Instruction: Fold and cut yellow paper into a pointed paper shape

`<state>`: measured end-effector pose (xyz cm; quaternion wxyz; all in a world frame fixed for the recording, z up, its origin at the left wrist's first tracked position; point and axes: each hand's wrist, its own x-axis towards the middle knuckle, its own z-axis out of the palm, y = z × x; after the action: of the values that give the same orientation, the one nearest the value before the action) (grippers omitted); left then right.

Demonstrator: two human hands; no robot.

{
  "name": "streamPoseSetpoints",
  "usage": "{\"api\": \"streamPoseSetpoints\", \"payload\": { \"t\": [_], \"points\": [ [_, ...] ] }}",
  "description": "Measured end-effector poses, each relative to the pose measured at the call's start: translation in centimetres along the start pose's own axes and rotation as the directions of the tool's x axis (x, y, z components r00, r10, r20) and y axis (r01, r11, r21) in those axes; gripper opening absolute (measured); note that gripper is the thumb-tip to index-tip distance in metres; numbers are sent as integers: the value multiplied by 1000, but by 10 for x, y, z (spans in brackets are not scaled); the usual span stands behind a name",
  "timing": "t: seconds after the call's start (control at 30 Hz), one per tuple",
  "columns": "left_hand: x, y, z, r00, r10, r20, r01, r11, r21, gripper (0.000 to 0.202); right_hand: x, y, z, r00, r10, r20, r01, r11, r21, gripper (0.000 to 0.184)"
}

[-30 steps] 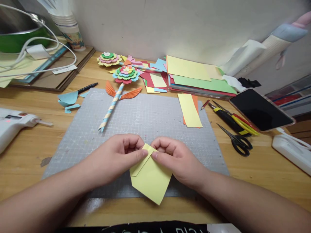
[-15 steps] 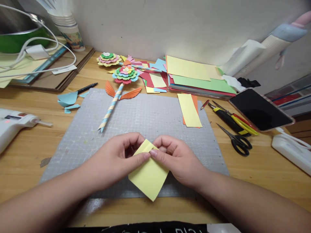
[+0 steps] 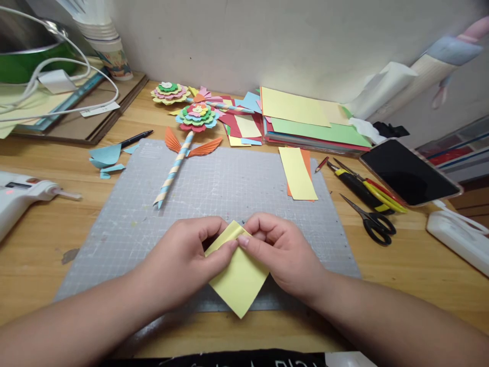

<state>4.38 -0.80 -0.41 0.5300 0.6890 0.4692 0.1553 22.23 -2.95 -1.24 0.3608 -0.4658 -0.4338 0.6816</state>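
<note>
A piece of yellow paper is held up with one corner pointing down toward me, above the near edge of the grey cutting mat. Creases run across its far end. My left hand pinches it from the left, thumb on top and fingers curled behind. From the right, my right hand grips it the same way, and the two thumb tips almost meet on the crease. The fingertips under the paper are hidden. Beyond my hands lies a paper flower with a striped stem and orange pleated leaves.
Yellow and orange strips lie on the mat's far right. Scissors, a yellow-black cutter and a phone are at the right. A glue gun sits at the left edge. Coloured paper stacks stand by the wall.
The yellow paper has shifted slightly to the right and turned a little. Both hands keep their pinch, the thumbs having moved slightly right along with it.
</note>
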Motion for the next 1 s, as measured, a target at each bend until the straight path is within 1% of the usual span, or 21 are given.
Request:
{"api": "streamPoseSetpoints", "payload": {
  "t": [0.07, 0.13, 0.27, 0.33, 0.47, 0.63, 0.73, 0.87, 0.93, 1.0],
  "points": [
    [0, 1, 1, 1000, -7, -1, 7, 999, -36, 33, 0, 0, 0, 1000, -22, -6, 22, 1000, -17, 16],
    [1, 3, 1, 999, -45, 15, 46, 991, -129, 32, 1, 0, -1, 999, -33, -7, 33, 999, -22, 16],
    [1, 4, -1, 989, -116, 94, 142, 921, -362, 24, 2, 1, -1, 999, -34, 2, 34, 999, -5, 15],
    [1, 4, -2, 985, -130, 112, 165, 893, -419, 18, 3, 1, -1, 1000, -28, 9, 28, 1000, 10, 16],
    [1, 3, -3, 981, -163, 108, 194, 886, -421, 14, 3, 0, -1, 1000, 16, 7, -16, 1000, 21, 18],
    [2, 4, -1, 977, -188, 105, 215, 882, -419, 16, 2, -1, -1, 999, 50, -6, -49, 999, 20, 21],
    [2, 5, -2, 975, -189, 117, 221, 878, -425, 17, 2, -1, -2, 997, 73, -2, -72, 996, 49, 21],
    [3, 5, -5, 974, -216, 68, 225, 875, -428, 23, 3, 0, -3, 992, 128, 8, -128, 986, 104, 24],
    [4, 5, -5, 972, -209, 103, 233, 865, -443, 19, 3, 0, -4, 990, 137, 16, -138, 985, 108, 25],
    [4, 5, -5, 967, -187, 173, 247, 850, -465, 15, 3, 0, -3, 989, 146, 23, -148, 985, 84, 24]
  ]
}}
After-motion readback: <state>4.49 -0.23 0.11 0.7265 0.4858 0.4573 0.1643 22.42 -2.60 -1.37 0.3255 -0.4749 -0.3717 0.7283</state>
